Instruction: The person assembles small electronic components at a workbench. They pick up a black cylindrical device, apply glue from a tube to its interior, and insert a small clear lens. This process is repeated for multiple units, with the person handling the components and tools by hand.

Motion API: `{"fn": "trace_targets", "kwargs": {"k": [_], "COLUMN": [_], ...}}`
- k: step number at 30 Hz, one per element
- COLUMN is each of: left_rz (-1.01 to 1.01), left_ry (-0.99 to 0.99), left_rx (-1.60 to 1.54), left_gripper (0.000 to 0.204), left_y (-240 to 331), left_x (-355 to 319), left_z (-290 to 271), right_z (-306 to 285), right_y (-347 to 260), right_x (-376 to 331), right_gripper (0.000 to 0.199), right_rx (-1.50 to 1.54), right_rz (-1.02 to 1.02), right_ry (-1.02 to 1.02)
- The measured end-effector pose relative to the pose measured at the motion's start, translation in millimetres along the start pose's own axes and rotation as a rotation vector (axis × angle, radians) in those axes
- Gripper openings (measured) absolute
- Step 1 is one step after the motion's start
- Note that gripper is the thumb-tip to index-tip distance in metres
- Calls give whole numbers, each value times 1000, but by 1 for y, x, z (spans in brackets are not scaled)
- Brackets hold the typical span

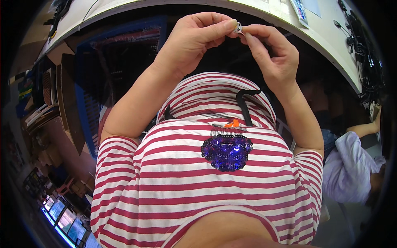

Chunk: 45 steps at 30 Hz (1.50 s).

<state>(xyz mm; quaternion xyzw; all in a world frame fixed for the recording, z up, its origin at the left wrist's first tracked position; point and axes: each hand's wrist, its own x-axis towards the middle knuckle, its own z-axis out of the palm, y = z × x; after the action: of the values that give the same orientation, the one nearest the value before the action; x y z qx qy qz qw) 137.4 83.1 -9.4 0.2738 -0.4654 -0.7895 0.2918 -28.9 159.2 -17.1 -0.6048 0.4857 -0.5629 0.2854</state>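
A small whitish, metallic-looking piece point(238, 28) with tiny openings is held up near the table edge at the top of the view. My left hand point(194, 39) pinches it between thumb and forefinger. From the other side, my right hand point(273, 51) has thumb and forefinger closed at the piece's lower right. Something thin and pale shows by those right fingertips, too small to name. The fingers cover much of the piece, so its exact kind cannot be made out.
Beyond my hands curves a white tabletop point(264, 6). Bundled black cables point(364, 68) lie at its right end, near a flat packet point(298, 12). A blue plastic crate point(84, 99) stands low on the left. Another person in a pale shirt point(349, 165) is at the right.
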Motion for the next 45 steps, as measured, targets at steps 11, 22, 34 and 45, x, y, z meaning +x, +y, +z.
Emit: {"fn": "trace_targets", "kwargs": {"k": [11, 22, 34, 45], "left_rz": [64, 61, 104, 83], "left_ry": [-106, -135, 17, -3], "left_rx": [408, 378, 83, 67], "left_gripper": [20, 15, 14, 14], "left_y": [19, 12, -9, -10], "left_x": [-3, 1, 2, -3], "left_z": [-6, -7, -1, -3], "right_z": [-20, -18, 4, 4], "right_y": [1, 3, 15, 14], "right_x": [13, 14, 4, 4], "right_gripper": [12, 13, 21, 22], "right_rx": [86, 47, -402, -501], "right_rz": [93, 38, -453, -567], "right_ry": [-243, -215, 73, 50]}}
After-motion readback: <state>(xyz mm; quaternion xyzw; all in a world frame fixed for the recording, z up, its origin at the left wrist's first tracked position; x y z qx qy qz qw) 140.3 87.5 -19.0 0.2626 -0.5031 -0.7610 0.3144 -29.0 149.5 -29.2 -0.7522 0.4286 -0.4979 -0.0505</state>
